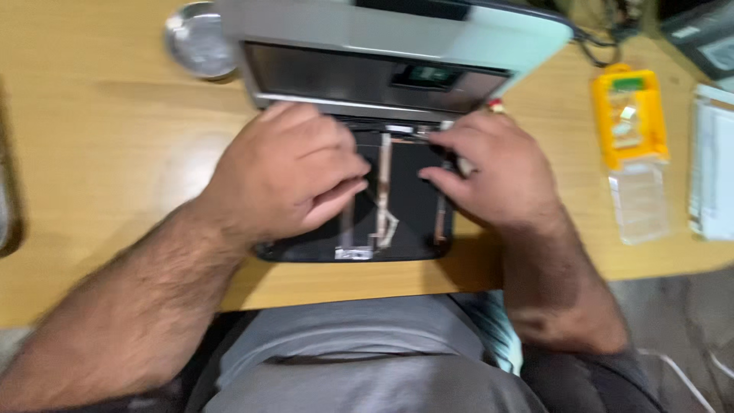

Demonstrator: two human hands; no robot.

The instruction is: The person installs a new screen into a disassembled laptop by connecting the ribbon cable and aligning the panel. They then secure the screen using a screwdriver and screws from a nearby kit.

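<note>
An opened laptop base lies on the wooden desk, its black inside crossed by pale flat cables. The silver lid stands tilted up behind it. My left hand rests on the base's left half, fingers curled toward the centre cable. My right hand lies over the right half, fingertips pinched near the hinge; whether it grips a small part is blurred.
A round metal dish sits at the back left. A yellow case with a clear lid lies to the right, beside white papers. Dark cables trail behind the lid.
</note>
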